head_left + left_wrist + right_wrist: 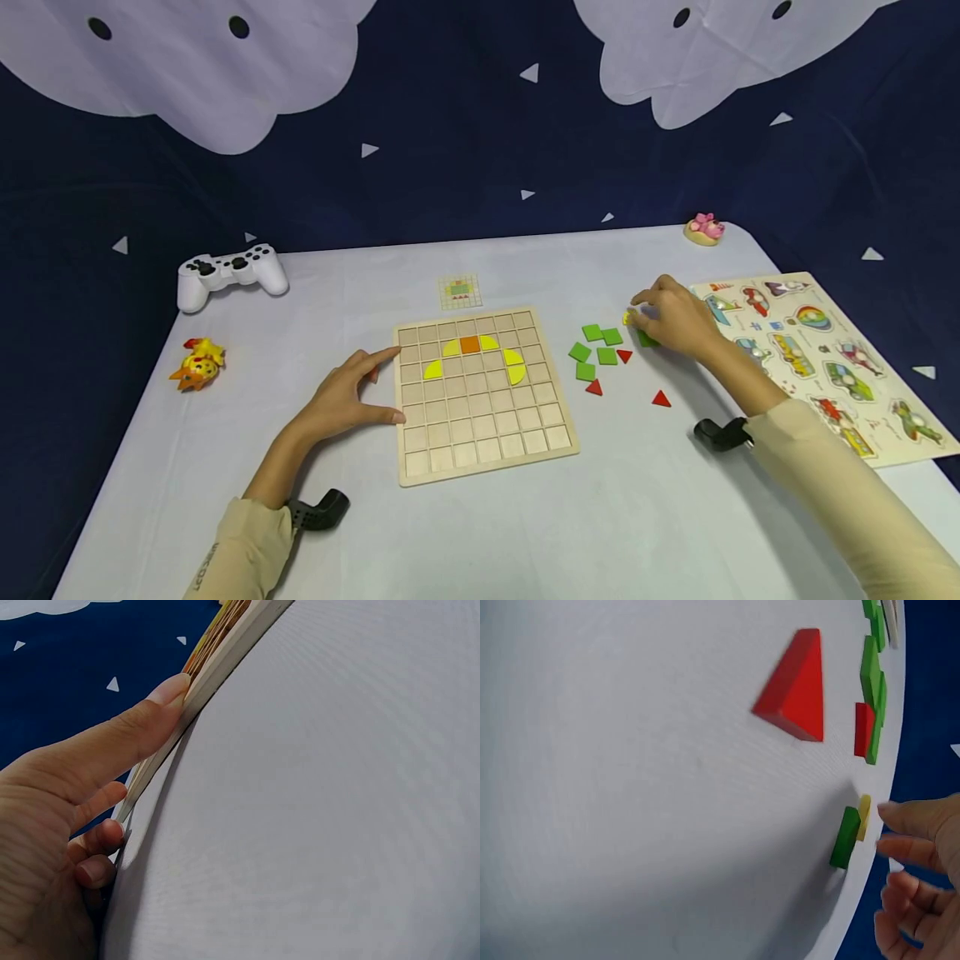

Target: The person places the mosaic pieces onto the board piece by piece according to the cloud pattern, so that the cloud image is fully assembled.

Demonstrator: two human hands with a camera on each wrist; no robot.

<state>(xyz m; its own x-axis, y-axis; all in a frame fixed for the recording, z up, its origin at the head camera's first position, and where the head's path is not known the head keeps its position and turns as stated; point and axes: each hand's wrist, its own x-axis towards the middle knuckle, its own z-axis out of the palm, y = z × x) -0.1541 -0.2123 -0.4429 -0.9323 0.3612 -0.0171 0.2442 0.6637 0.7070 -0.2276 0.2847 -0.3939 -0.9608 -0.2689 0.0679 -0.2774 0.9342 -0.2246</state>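
A wooden grid board [487,433] lies mid-table with yellow curved pieces [513,365] and one orange square [470,344] set in its upper rows. My left hand [390,383] rests flat against the board's left edge, index finger and thumb straight. The left wrist view shows the thumb [142,720] pressed along the board's rim [225,652]. My right hand [643,315] hovers over loose pieces right of the board, fingertips [892,814] beside a small yellow piece [864,817] and a green one [846,838]. Green squares [597,346] and red triangles [661,399] lie close by.
A white game controller [232,273] and a yellow-orange toy [197,364] sit at the left. A small pattern card [459,291] lies behind the board. At the right edge lies a picture peg puzzle [825,358], with a pink toy [705,228] at the far corner.
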